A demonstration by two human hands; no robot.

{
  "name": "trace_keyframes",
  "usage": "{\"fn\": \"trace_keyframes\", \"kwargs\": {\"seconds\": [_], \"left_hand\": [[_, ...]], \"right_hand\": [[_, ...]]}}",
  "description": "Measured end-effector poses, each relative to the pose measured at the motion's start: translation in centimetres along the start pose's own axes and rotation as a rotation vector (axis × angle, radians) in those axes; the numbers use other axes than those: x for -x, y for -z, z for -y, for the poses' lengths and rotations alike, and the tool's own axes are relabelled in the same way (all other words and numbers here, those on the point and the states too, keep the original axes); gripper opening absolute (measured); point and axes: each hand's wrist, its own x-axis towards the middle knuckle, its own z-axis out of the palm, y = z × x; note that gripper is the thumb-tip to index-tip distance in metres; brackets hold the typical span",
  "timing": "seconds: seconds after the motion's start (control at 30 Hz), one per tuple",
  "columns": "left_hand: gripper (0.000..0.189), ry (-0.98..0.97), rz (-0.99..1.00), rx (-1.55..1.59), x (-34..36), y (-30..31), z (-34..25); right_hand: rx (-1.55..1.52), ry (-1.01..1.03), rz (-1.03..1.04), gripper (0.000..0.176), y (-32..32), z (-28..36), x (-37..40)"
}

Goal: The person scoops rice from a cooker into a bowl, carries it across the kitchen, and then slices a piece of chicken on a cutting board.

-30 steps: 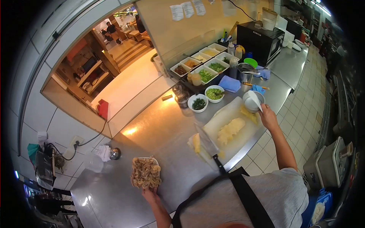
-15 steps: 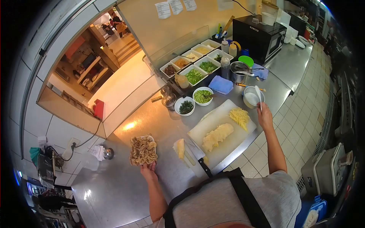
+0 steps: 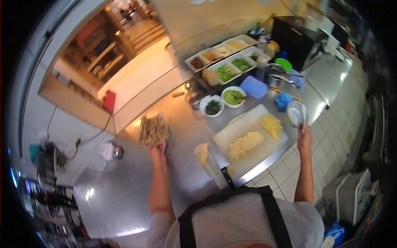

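Observation:
My left hand (image 3: 158, 151) is closed on the near edge of a container heaped with brown strips of food (image 3: 154, 130), over the steel counter's left part. At the right, my right hand (image 3: 304, 138) grips a white bowl (image 3: 295, 113), tilted, with a white spoon (image 3: 304, 113) against its side. Between the hands is a white cutting board (image 3: 221, 138) bearing a pale yellow sliced piece (image 3: 246, 144) and a pile of yellow shreds (image 3: 271, 126). A black-handled knife (image 3: 227, 177) rests along the board's left edge. Beside it lies another yellowish piece (image 3: 202, 153).
Bowls of dark greens (image 3: 213, 107) and chopped green onion (image 3: 233, 97) stand behind the board. Further back are white tubs of toppings (image 3: 225, 73), a folded blue cloth (image 3: 254, 87) and a metal pot (image 3: 276, 74). A blue cloth (image 3: 284, 101) lies near the bowl.
My left hand has moved forward with the container of brown strips. My right hand has lifted the bowl and spoon aside, uncovering a blue cloth. The camera view has shifted.

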Motion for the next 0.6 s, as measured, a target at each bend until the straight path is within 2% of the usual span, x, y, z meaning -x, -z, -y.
{"fn": "trace_keyframes", "kwargs": {"seconds": [0.17,0.33,0.43,0.5,0.53,0.6], "left_hand": [[0.034,-0.003,-0.051,0.027,-9.3,-2.7,1.5],[0.029,0.015,-0.15,0.045,-13.6,-7.4,0.7],[0.022,-0.002,-0.132,0.013,-15.7,-8.6,0.7],[0.03,-0.013,0.005,0.059,-15.7,-9.4,0.3],[0.03,-0.008,0.001,0.063,-16.1,-9.4,0.5],[0.044,-0.025,0.086,0.101,-16.4,-9.0,1.0]], "right_hand": [[0.105,-0.147,0.07,0.016,2.7,-0.4,2.3],[0.226,-0.045,0.065,0.017,4.9,1.3,4.5],[0.244,-0.057,0.072,0.018,5.2,2.1,5.5],[0.231,-0.074,0.075,0.018,5.1,3.0,5.8],[0.24,-0.043,0.083,0.017,5.0,3.5,6.0],[0.254,-0.009,0.091,0.017,5.1,4.5,6.5]]}}
